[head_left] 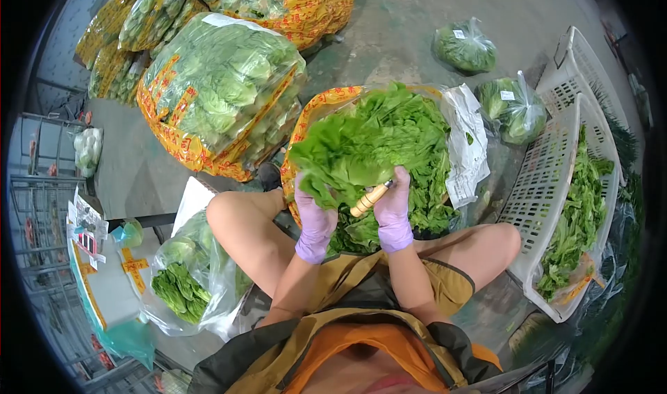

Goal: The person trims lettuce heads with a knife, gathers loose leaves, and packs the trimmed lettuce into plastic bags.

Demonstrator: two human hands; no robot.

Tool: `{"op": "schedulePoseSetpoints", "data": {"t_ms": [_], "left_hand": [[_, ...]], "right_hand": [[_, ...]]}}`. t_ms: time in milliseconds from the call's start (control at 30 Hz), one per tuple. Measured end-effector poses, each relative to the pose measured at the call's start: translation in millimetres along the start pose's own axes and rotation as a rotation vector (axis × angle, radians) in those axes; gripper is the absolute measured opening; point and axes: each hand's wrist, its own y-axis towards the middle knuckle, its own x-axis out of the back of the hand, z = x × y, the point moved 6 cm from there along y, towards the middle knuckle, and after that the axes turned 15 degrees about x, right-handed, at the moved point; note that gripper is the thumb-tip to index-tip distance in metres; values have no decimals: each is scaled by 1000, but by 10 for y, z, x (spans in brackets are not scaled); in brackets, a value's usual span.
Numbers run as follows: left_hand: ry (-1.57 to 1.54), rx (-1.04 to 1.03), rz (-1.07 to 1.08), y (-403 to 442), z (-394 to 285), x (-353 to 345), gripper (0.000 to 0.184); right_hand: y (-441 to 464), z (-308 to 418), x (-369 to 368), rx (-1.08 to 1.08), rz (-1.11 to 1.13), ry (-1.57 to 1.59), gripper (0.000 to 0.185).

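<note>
In purple gloves, both of my hands are over an opened bag (306, 119) of leafy green lettuce between my legs. My left hand (317, 213) is closed around the base of a lettuce head (340, 147), whose leaves spread away from me. A knife with a pale wooden handle (370, 199) is gripped in my right hand (394, 205); its blade is not visible. The right fingers are close to the lettuce, but whether they also hold it I cannot tell. More loose lettuce (427, 130) fills the bag below.
A large full lettuce bag (222, 81) stands at front left, with more bags (299, 5) behind. White crates (538, 185) at right contain loose leaves (577, 213). Two small bagged bundles (465, 46) lie nearby. An open clear bag of greens (182, 293) sits by my left leg.
</note>
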Motion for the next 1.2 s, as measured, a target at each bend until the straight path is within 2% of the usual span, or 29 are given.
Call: {"op": "schedulePoseSetpoints", "data": {"t_ms": [67, 100, 133, 200, 267, 333, 367, 400, 467, 500, 533, 567, 600, 667, 700, 733, 800, 867, 933, 1000, 1067, 1100, 1167, 1200], "left_hand": [[-1, -17, -100, 15, 75, 268, 28], [-121, -79, 0, -67, -79, -162, 31], [-121, -77, 1, -34, -93, -200, 31], [-37, -164, -3, -12, -159, -242, 34], [-55, -117, 34, 98, -100, -88, 35], [-69, 66, -304, 272, 48, 193, 35], [-2, 92, -389, 371, 118, 434, 39], [-6, 88, -388, 348, 122, 393, 39], [473, -158, -499, 211, -76, 149, 52], [676, -195, -326, 196, -123, -53, 58], [459, -12, -76, 201, -18, -247, 56], [356, 113, -98, 232, 113, -224, 53], [249, 231, -120, 280, 224, -170, 52], [180, 244, -97, 436, 296, 82, 51], [15, 303, -32, 458, 329, 84, 53], [-149, 365, 33, 448, 370, 92, 55], [-150, 370, 6, 408, 393, 127, 60], [-224, 388, 46, 382, 389, 75, 63], [-201, 398, 12, 393, 363, 50, 65], [-368, 514, 47, 393, 364, -15, 70], [-429, 513, 54, 430, 328, -17, 75], [-488, 498, 54, 424, 290, -56, 77], [-575, 476, 101, 419, 244, -49, 76], [-577, 470, 99, 415, 237, -37, 76]], "right_hand": [[8, 29, -38, 27, -20, 20, 44], [3, 129, -119, 32, -89, 79, 44], [6, 181, -151, 36, -159, 138, 45], [54, 189, -96, 41, -122, 136, 48], [89, 237, -73, 94, -38, 25, 49], [56, 343, -162, 121, 34, -14, 50], [12, 484, -236, 215, -1, -99, 48], [-9, 599, -292, 308, -33, -184, 46], [61, 597, -299, 302, 37, -229, 47], [45, 629, -424, 333, 149, -375, 54], [14, 633, -515, 358, 260, -522, 60], [28, 480, -428, 240, 299, -597, 58], [15, 422, -391, 230, 309, -597, 58], [-5, 362, -416, 328, 440, -1028, 43], [-28, 335, -420, 353, 404, -991, 31], [-52, 305, -415, 349, 414, -989, 31], [-90, 325, -408, 437, 361, -891, 27], [-131, 308, -396, 410, 379, -911, 24], [-215, 413, -402, 399, 273, -971, 21], [-294, 401, -327, 399, 276, -1005, 19], [-337, 444, -152, 597, 103, -619, 22], [-303, 513, -57, 456, -29, -627, 28], [-228, 650, -135, 313, -96, -676, 39], [-179, 728, -269, 520, 40, -861, 48]]}}
